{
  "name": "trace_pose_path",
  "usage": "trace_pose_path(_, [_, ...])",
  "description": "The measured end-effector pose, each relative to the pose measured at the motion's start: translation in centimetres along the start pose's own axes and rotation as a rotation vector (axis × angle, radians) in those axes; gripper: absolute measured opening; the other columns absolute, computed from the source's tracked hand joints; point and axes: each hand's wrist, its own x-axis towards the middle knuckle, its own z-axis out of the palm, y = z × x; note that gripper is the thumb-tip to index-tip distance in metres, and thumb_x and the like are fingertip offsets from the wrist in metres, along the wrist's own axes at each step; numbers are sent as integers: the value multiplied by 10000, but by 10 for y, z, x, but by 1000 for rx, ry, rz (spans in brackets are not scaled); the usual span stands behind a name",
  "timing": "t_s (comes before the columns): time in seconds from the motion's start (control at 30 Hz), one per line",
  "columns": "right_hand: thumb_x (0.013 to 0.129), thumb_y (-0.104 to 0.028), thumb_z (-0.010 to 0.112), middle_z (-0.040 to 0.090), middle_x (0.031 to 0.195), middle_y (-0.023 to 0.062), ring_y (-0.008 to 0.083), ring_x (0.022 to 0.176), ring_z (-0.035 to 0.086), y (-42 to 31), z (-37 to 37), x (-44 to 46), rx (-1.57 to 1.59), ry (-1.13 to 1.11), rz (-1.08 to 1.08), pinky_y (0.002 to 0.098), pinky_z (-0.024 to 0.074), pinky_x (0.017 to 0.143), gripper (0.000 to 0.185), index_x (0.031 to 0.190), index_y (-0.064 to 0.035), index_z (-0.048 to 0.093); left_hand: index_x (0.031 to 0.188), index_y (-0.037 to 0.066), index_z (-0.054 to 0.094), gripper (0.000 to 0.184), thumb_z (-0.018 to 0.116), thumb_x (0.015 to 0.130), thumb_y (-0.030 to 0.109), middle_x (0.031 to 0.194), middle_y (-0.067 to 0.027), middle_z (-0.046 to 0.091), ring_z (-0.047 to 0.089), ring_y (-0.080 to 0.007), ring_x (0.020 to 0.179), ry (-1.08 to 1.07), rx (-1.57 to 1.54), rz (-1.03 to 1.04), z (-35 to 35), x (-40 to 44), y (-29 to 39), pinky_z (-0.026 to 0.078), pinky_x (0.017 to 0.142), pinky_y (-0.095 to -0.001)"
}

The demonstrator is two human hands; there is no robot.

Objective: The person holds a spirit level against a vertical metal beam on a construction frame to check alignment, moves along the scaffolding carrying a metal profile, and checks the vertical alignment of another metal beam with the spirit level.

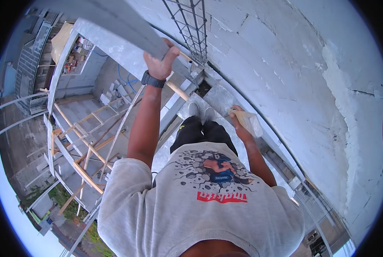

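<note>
My left hand (160,64), with a dark watch on the wrist, is raised ahead of me. Its fingers wrap round the near end of a long grey bar (118,21), which runs out of view at the upper left. Lower, on the right, my right hand (239,124) is closed on a pale cream, bag-like thing (250,122); its exact kind is unclear. My grey shoes (198,112) stand on a narrow grey ledge (217,97) between the hands.
A pale block wall (285,77) rises on the right. A steel rebar cage (191,30) stands upright ahead by a dark hole (204,88). On the left is a drop, with wooden scaffolding (88,145) and a blue hose (125,79) below.
</note>
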Motion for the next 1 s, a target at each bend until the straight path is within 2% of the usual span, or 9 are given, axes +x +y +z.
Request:
trace_pose_path(0.03, [939,-258,663,670,1056,125,259,952,650,-4,3,1,27,-45,113,377,485,874,379,1278,-102,600,914,1,602,379,795,819,314,729,-93,653,656,-185,658,-24,53,4,0,0,-1,527,598,-324])
trace_pose_path(0.07, [953,-313,638,670,1033,126,258,966,639,-8,10,4,95,12,56,372,479,869,374,1262,-103,609,896,-1,621,297,805,803,213,740,-80,653,646,-175,674,-40,6,-42,0,-2,-2,515,622,-318])
trace_pose_path(0.23, [953,-277,645,677,1057,114,230,969,628,-11,24,9,68,10,-10,357,470,881,348,1239,-81,622,881,21,667,276,828,772,217,778,-61,664,623,-159,712,-110,85,-147,-5,-14,-2,500,648,-316])
trace_pose_path(0.43, [965,-277,636,674,1134,101,209,986,622,-34,30,8,216,-57,173,344,472,903,386,1269,-41,605,911,29,679,285,823,787,242,807,-47,681,624,-125,756,-293,173,-289,-14,-27,-30,507,704,-313])
trace_pose_path(0.57, [971,-287,629,649,1206,131,229,1094,607,-37,38,8,186,-92,136,344,446,978,411,1289,-30,589,941,37,682,296,813,796,260,831,-50,695,646,-144,768,-362,159,-298,-21,-27,-36,518,722,-320])
trace_pose_path(0.63, [972,-292,628,640,1228,141,242,1127,599,-32,45,9,154,-91,66,348,438,995,420,1296,-28,582,945,38,684,297,811,798,263,833,-54,698,650,-149,763,-364,182,-285,-26,-24,-35,520,724,-324])
trace_pose_path(0.73, [972,-312,623,619,1269,157,271,1175,580,-28,53,10,147,-155,202,366,419,1024,448,1316,-30,568,949,40,687,300,810,798,269,831,-62,700,655,-159,754,-364,190,-266,-28,-23,-40,525,726,-331])
trace_pose_path(0.9, [978,-348,598,604,1293,177,295,1204,561,-13,69,12,54,-159,169,380,390,1056,486,1347,-36,546,939,40,688,297,809,799,272,827,-70,702,661,-173,750,-336,197,-270,-18,-27,-52,527,728,-335])
trace_pose_path(1.0, [989,-339,588,644,1227,150,265,1136,603,4,79,9,-55,-73,110,353,420,1015,463,1334,-31,551,929,41,689,282,803,804,267,828,-70,701,662,-170,756,-328,203,-280,-17,-24,-49,525,727,-333])
